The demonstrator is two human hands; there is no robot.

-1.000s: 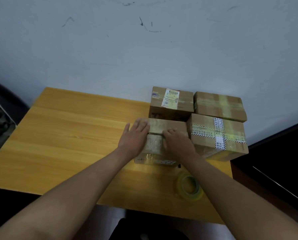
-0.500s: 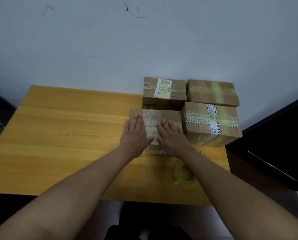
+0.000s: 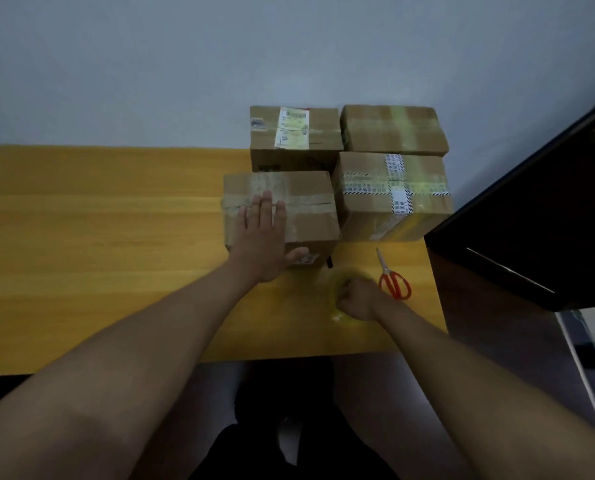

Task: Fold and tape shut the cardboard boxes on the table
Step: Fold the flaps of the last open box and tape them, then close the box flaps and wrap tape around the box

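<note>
The near cardboard box (image 3: 310,216) stands on the wooden table (image 3: 98,244), its top flaps folded flat with old tape along the seam. My left hand (image 3: 263,237) lies flat on the box's top, fingers straight, thumb down its front face. My right hand (image 3: 356,297) grips the yellowish roll of clear tape (image 3: 337,315) on the table in front of the box. Three taped boxes stand behind and to the right: one with a shipping label (image 3: 294,136), a plain one (image 3: 393,129), and one with printed tape (image 3: 393,195).
Red-handled scissors (image 3: 393,280) lie on the table just right of my right hand. A dark cabinet (image 3: 531,237) borders the table's right edge. A grey wall rises behind the boxes. Bare tabletop stretches to the left.
My right hand has left the box top and dropped to the tape roll, closing on it. My left hand stays flat on the box. The scissors have come into view.
</note>
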